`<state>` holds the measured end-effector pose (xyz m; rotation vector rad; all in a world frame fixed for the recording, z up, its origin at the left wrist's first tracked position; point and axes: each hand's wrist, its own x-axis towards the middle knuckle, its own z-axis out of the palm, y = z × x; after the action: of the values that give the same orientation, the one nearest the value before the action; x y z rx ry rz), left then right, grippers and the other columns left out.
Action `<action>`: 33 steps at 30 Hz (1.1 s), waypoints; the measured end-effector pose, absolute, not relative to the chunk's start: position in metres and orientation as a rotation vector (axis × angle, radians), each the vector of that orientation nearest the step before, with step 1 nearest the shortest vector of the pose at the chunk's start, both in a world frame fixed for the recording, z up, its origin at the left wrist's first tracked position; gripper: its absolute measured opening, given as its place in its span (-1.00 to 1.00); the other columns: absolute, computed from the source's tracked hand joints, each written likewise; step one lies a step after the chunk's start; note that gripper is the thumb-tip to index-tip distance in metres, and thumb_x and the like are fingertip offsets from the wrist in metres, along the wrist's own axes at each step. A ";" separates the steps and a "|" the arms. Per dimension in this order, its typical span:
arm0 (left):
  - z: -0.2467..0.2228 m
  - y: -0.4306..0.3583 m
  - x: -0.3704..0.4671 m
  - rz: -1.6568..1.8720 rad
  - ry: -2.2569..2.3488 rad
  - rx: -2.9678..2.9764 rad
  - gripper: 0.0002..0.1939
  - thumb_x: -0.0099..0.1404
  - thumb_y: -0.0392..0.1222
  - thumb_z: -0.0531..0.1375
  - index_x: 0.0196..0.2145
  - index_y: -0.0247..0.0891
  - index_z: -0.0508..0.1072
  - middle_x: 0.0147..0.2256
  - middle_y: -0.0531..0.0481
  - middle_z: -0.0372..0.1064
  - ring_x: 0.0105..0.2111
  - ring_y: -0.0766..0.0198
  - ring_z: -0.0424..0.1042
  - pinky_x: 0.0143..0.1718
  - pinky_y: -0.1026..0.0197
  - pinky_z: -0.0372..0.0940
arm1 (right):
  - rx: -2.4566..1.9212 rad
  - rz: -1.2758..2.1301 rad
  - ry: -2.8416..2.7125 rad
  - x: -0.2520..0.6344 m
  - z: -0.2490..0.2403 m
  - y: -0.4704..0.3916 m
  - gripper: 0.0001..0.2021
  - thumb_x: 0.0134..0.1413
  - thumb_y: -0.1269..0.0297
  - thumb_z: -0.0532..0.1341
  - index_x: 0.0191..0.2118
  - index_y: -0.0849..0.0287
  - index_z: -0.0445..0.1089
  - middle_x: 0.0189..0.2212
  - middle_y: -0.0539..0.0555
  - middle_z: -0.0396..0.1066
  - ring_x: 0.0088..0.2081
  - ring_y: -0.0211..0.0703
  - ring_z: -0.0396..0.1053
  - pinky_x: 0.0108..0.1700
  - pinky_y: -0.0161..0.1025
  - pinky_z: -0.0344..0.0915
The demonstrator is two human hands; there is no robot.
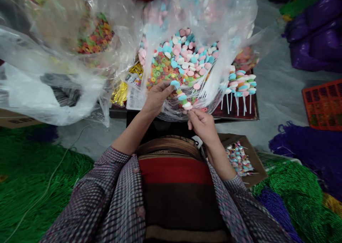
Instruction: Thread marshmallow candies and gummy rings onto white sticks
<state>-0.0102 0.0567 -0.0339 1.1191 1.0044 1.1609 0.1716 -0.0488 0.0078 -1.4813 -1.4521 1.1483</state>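
Note:
In front of my body I have a candy skewer (pixel 182 97) with blue, white, pink and yellow-green pieces threaded along it. My left hand (pixel 157 98) pinches a flat blue marshmallow (pixel 175 83) at its upper end. At the lower end the fingers of my right hand (pixel 201 123) are closed around what looks like the stick, mostly hidden by them. Just behind the hands, an open clear plastic bag holds gummy rings (pixel 161 70) and, farther back, many pink, white and blue marshmallows (pixel 191 56). White sticks (pixel 203 89) lie at the bag's right side.
Filled candy skewers (pixel 242 84) stand on the dark red table (pixel 226 111) at right. Gold ties (pixel 119 94) lie left of the bag. Another bag of gummy rings (pixel 97 38) is at back left. A cardboard box (pixel 258 164) of wrapped candies sits below right, near an orange crate (pixel 324 104).

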 end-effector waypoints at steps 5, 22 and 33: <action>-0.030 0.054 -0.010 1.218 1.088 1.330 -0.64 0.27 0.14 0.38 -0.15 -0.17 0.60 -0.25 0.03 0.61 -0.28 0.30 0.54 -0.19 0.22 0.45 | -1.523 1.130 -1.498 0.174 0.011 -0.048 -0.58 0.28 -0.09 0.14 -0.44 0.11 0.44 -0.77 -0.12 0.23 -0.67 -0.30 0.11 -0.48 -0.28 0.10; -0.024 0.048 -0.014 1.312 1.201 1.528 -0.59 0.36 0.21 0.27 -0.06 -0.15 0.57 -0.24 0.04 0.59 -0.23 0.30 0.56 -0.16 0.26 0.45 | -1.438 1.258 -1.390 0.150 0.007 -0.040 -0.56 0.29 -0.13 0.11 -0.32 0.14 0.50 -0.70 -0.13 0.25 -0.61 -0.30 0.14 -0.43 -0.30 0.15; -0.013 0.044 -0.013 1.378 1.313 1.768 -0.75 0.40 -0.01 0.25 -0.05 -0.08 0.64 -0.20 0.02 0.66 -0.25 0.25 0.59 -0.07 0.17 0.48 | -1.404 1.224 -1.256 0.155 0.003 -0.045 -0.59 0.35 -0.12 0.08 -0.22 0.11 0.45 -0.70 -0.19 0.23 -0.60 -0.31 0.18 -0.39 -0.31 0.19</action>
<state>-0.0130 0.0442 -0.0131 1.7682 1.3129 1.3785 0.1555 -0.0452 0.0029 -1.4035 -1.2559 1.2241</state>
